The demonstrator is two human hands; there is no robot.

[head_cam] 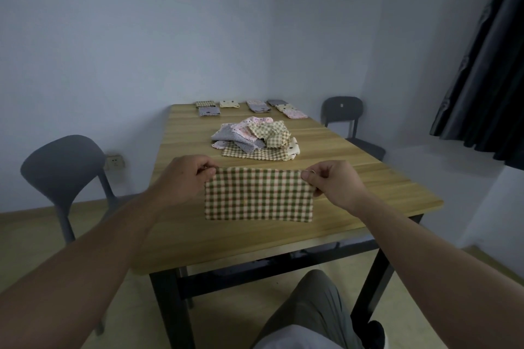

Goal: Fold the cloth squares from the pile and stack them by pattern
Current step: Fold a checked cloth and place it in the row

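Held cloth: a green-and-cream checked fabric rectangle (258,195) is held over the near part of the wooden table top; whether its lower edge rests on the wood cannot be told.
Left hand: the left hand (185,177) is curled, and the cloth's upper left corner is pinched between thumb and fingers.
Right hand: the right hand (333,184) is curled likewise, and the upper right corner is pinched between thumb and forefinger.
Pile: a loose heap of unfolded cloth squares (255,136), lilac, pink dotted, cream dotted and checked, is seen at the middle of the table, beyond the held cloth and apart from it.
Folded stacks: small folded cloths are laid out along the far edge, among them a checked stack (204,104), a cream dotted stack (229,104), a lilac stack (209,111) and a pink stack (296,114).
Table: a light wood top on a black frame (184,235) is shown.
Surroundings: a grey plastic chair (62,173) is placed at the left, a dark chair (343,112) at the far right corner, and a dark curtain (487,65) is hung at the right.
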